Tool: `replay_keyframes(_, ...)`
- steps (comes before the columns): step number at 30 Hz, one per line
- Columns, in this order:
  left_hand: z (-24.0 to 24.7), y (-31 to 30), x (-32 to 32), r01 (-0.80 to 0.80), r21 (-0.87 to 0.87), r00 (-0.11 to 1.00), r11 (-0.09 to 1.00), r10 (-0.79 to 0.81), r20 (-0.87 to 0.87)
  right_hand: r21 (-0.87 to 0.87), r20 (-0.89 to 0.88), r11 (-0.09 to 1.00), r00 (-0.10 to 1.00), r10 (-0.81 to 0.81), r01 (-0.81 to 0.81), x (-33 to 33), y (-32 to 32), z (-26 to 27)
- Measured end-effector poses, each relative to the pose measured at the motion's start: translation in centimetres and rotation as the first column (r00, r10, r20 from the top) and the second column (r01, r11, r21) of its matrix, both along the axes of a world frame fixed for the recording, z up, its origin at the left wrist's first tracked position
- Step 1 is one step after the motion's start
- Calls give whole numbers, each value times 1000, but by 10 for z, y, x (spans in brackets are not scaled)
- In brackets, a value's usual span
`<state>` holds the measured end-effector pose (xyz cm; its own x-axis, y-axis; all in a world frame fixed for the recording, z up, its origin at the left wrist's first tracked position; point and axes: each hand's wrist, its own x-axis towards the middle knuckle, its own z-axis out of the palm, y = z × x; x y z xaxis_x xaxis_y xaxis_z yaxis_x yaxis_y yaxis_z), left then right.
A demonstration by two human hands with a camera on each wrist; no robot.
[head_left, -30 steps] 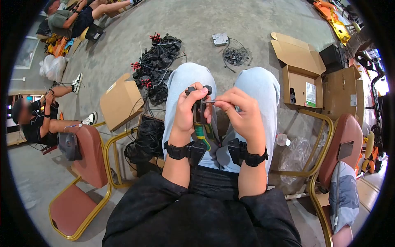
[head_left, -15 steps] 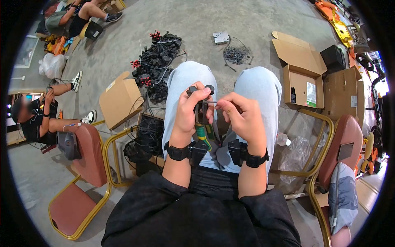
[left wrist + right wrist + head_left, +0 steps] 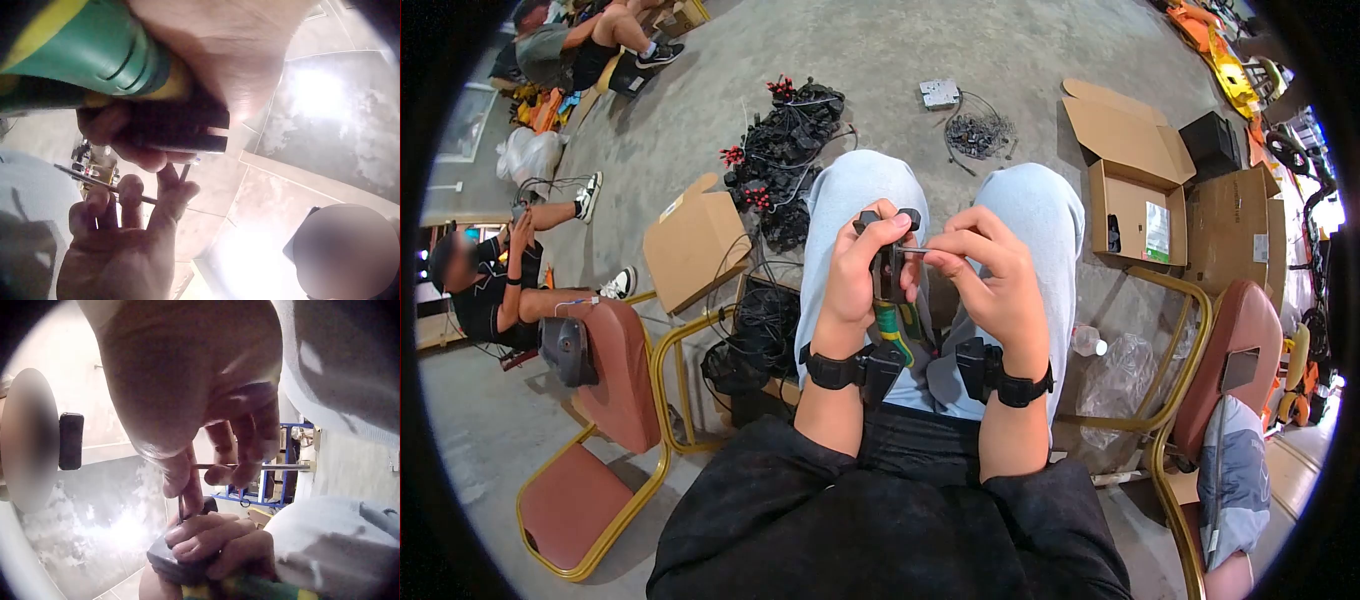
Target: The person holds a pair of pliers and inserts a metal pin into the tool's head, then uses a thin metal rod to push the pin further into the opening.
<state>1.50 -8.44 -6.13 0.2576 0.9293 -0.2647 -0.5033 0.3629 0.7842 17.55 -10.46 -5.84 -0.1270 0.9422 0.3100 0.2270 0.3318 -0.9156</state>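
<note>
My left hand [image 3: 852, 275] grips a tool with green-and-yellow handles [image 3: 892, 335] and a dark head [image 3: 888, 280], held upright between the knees. The thumb lies by a black piece [image 3: 912, 218] at its top. From the right, my right hand [image 3: 1002, 285] pinches a thin metal rod [image 3: 916, 249] that reaches the tool's head. The left wrist view shows the rod [image 3: 81, 176] bent near the fingertips, below the slotted dark head [image 3: 175, 131]. In the right wrist view, the rod's short arm [image 3: 181, 509] meets a dark block [image 3: 178, 562]; the exact contact is hidden.
Black parts with red tips [image 3: 785, 150] and a metal box [image 3: 939, 94] lie on the floor ahead. An open carton [image 3: 1135, 215] stands right, a cardboard flap [image 3: 695, 245] left. Chairs [image 3: 615, 375] flank both sides. Two people sit at the left.
My right fingers have shifted slightly on the rod, with the hand still beside the tool. My left hand keeps its grip. The person at the upper left has moved their legs.
</note>
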Motion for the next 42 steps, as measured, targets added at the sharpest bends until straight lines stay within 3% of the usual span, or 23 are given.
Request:
replay_keyframes(7,-3,0,1,-1,-17,1000,1000,1,6,42,-21,998,999,-36,37,-1,1,-4)
replay_keyframes(9,-2,0,3,-9,-13,1000,1000,9,-1,-129,-75,991,997,-31,21,0,0,-5)
replay_keyframes(10,-2,-1,4,-17,-11,1000,1000,17,-10,-132,-73,991,997,-32,22,1,-2,-1)
replay_keyframes(12,-4,1,2,1,-13,1000,1000,-1,4,-519,-186,854,981,-59,-47,1,-4,11)
replay_keyframes(16,-3,1,-1,74,23,994,997,-75,79,-559,-294,827,946,-137,-54,1,-4,3)
replay_keyframes(18,-3,1,-1,59,16,996,998,-60,60,-379,-224,925,971,-84,-7,0,-4,-1)
replay_keyframes(19,-3,1,-1,45,8,998,999,-45,42,-377,-224,926,971,-83,-8,0,-3,-3)
replay_keyframes(21,2,0,1,27,10,999,1000,-27,47,-108,-52,993,997,-53,47,-1,-1,-6)
replay_keyframes(25,-2,0,-1,19,-10,998,1000,-19,57,-25,-123,1000,992,5,-8,0,2,-4)
replay_keyframes(27,-2,1,-2,20,-7,998,1000,-20,53,-31,-12,999,1000,-21,20,0,0,-2)
replay_keyframes(31,-1,0,1,5,-12,1000,1000,-5,5,7,-39,999,999,-35,35,-1,1,1)
replay_keyframes(34,-1,1,2,-15,-27,1000,1000,15,3,-43,37,998,999,-35,36,0,0,0)
replay_keyframes(42,1,0,4,-12,-22,999,1000,12,-32,162,120,983,988,-101,80,0,2,-5)
